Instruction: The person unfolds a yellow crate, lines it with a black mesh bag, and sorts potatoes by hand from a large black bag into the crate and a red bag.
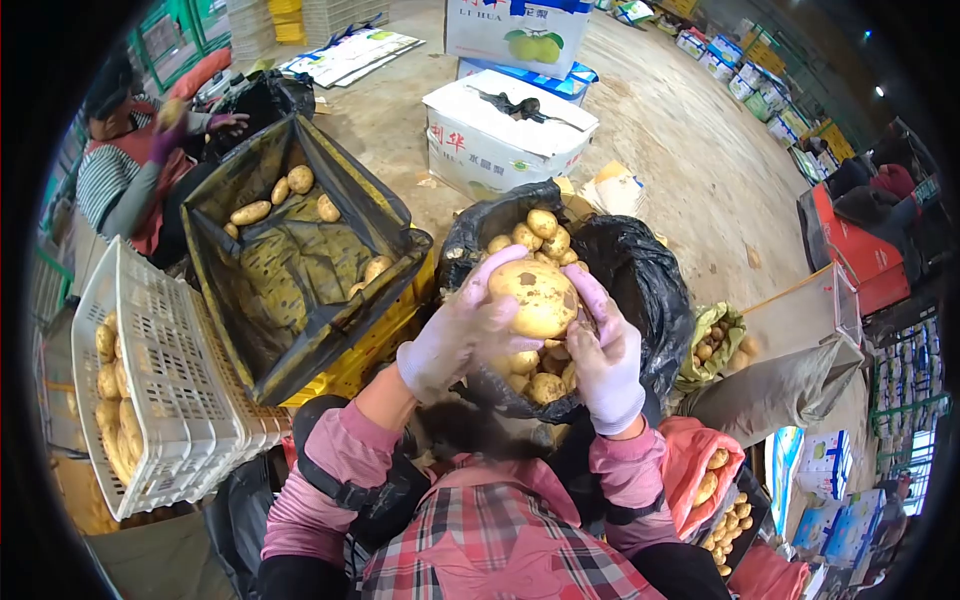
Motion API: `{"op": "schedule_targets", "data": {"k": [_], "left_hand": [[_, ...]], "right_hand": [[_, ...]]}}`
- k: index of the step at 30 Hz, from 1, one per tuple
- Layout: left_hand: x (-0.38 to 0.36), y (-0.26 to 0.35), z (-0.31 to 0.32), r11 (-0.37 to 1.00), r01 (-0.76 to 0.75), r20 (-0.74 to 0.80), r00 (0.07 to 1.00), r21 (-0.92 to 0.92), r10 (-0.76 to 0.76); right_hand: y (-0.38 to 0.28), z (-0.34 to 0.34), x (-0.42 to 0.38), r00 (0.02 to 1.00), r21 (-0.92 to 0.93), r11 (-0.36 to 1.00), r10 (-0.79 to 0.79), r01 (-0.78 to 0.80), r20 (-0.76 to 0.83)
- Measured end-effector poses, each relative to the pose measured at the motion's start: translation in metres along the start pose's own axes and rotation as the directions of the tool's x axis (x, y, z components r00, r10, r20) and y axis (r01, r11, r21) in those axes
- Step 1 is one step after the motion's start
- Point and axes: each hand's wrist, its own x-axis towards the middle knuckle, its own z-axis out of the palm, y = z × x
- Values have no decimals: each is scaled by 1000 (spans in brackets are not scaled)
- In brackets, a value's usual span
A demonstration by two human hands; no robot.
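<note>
A large potato (533, 298) with brown patches on its skin is held up in front of me. My left hand (455, 325), in a pale lilac glove, is closed around its left side, a little blurred. On the other side, my right hand (607, 360), gloved alike, grips it with thumb in front and fingers at the edge. Just below and behind the hands, a container lined with a black plastic bag (640, 265) holds several potatoes (547, 388). To the left stands a yellow crate with a dark liner (300, 255) and a few potatoes (251, 212) inside.
A white slatted crate (185, 370) of potatoes stands far left, near another person (130, 170) in gloves. White cartons (505, 135) are stacked ahead. On the right are a green sack (715, 345) and a red sack (700, 470) with potatoes.
</note>
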Motion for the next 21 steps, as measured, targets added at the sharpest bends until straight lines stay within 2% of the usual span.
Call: {"op": "schedule_targets", "data": {"k": [3,6,9,11,12,15,18,19,21], "left_hand": [[2,-5,-1,1000,-24,14,1000,16,24],[7,-13,-3,993,-30,-13,999,110,32],[10,-17,-6,971,-81,-17,996,225,87],[10,-19,-8,935,-123,0,991,333,131],[9,-18,-8,964,-119,2,992,236,122],[7,-15,-10,995,-95,-8,995,-12,95],[9,-14,-11,990,-82,-37,996,-114,78],[10,-18,-12,989,-88,-38,996,-122,84],[11,-22,-14,987,-103,-31,995,-122,100]], "right_hand": [[4,-5,6,1000,10,1000,-10,10,20],[-11,2,4,989,219,965,151,-147,2],[-9,-2,2,978,15,978,207,-206,-13],[-5,-4,3,990,-38,991,128,-130,-52],[-4,-4,4,994,-66,994,86,-90,-71],[-10,-3,-3,979,239,952,201,-190,-23],[-24,11,-6,989,239,962,145,-132,-36],[-26,11,-7,986,119,981,160,-154,-47],[-14,7,-7,982,189,966,187,-176,-39]]}}
